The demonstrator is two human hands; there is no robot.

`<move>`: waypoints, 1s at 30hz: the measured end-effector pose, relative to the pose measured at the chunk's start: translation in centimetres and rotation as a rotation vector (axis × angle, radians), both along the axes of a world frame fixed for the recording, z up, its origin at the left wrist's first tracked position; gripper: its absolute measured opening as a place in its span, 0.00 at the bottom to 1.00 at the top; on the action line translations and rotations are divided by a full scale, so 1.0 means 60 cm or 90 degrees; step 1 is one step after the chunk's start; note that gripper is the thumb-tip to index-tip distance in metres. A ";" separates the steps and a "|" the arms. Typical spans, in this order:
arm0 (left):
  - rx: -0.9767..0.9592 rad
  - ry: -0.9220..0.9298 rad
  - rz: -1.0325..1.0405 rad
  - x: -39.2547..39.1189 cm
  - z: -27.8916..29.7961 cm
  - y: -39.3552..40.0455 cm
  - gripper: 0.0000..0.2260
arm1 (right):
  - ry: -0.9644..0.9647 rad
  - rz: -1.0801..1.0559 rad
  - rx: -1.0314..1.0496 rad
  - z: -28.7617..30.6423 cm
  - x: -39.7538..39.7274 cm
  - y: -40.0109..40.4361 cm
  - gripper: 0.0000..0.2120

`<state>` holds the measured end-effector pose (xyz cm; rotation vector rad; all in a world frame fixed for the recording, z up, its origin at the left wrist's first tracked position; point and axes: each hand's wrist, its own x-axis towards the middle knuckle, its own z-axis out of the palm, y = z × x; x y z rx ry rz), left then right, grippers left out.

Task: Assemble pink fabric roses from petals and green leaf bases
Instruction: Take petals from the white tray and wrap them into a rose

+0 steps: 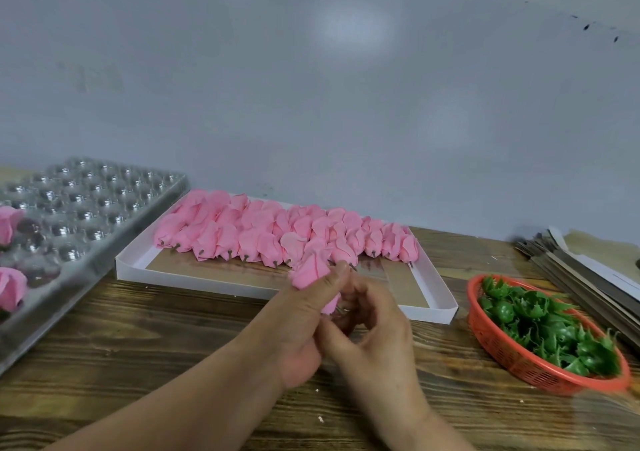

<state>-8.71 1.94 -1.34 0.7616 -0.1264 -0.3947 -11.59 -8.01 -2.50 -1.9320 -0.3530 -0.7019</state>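
Obscured: the lower end of the held pink rose head [309, 272] sits behind the left hand [304, 326] and right hand [370, 326]; a small dark stem tip just shows between them. Whether a leaf base is already on it cannot be made out.

Left hand: fingers and thumb curled round the rose head, holding it above the table near frame centre, bud pointing toward 11 o'clock. Right hand: fingers curled in at the stem end, touching the left hand; what they pinch, if anything, is not visible.

Clear blister tray [86, 208] at 9 o'clock is cut by the left edge and blurred; finished pink roses [12, 286] in its near cells are partly out of frame. Stack of flat cardboard [581, 270] at 3 o'clock runs off the right edge.

White shallow box [221, 282] at 12 o'clock holds rows of pink rose heads [277, 232], stems toward the person. Orange mesh basket [502, 350] at 3–4 o'clock holds green leaf bases [540, 322].

Surface: dark wood-grain table [156, 346] with small white crumbs. Behind: plain pale grey wall [311, 87], a few dark marks upper right.
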 end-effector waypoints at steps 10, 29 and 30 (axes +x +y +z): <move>0.064 -0.066 -0.004 -0.009 0.004 -0.001 0.25 | 0.149 0.154 0.277 0.012 0.005 -0.001 0.06; 0.122 -0.100 -0.036 -0.002 0.017 0.014 0.13 | 0.250 0.288 0.338 0.008 0.004 -0.002 0.11; 0.093 -0.079 -0.033 -0.003 0.016 0.012 0.14 | 0.201 0.223 0.254 0.003 0.004 0.000 0.15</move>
